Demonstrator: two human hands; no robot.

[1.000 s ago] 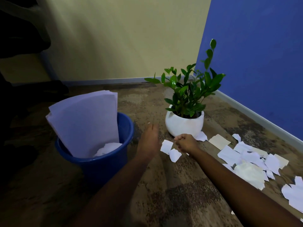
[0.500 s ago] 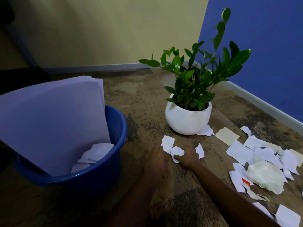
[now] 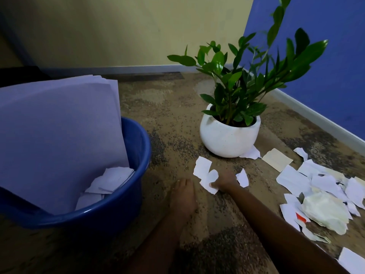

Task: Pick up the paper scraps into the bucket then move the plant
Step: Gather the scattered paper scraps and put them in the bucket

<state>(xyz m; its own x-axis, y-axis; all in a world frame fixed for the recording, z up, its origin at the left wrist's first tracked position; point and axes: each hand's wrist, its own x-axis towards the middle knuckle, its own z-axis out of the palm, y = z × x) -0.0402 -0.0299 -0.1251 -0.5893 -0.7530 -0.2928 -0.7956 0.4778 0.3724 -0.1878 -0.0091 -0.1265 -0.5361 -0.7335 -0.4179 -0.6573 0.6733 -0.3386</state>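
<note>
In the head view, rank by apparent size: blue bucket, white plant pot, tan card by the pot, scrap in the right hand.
1. Blue bucket, though it sits nearest the camera.
2. White plant pot.
3. Tan card and the scrap in the right hand look alike; unranked.

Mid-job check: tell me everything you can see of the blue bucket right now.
The blue bucket is a round, glossy tub that looks like plastic, standing upright on the speckled carpet, left of the white plant pot and apart from it. A stack of large pale sheets leans inside it, rising well above the rim. Torn paper scraps lie at the bottom beside the sheets. Neither hand touches it; the left hand rests flat on the carpet nearby.
</note>
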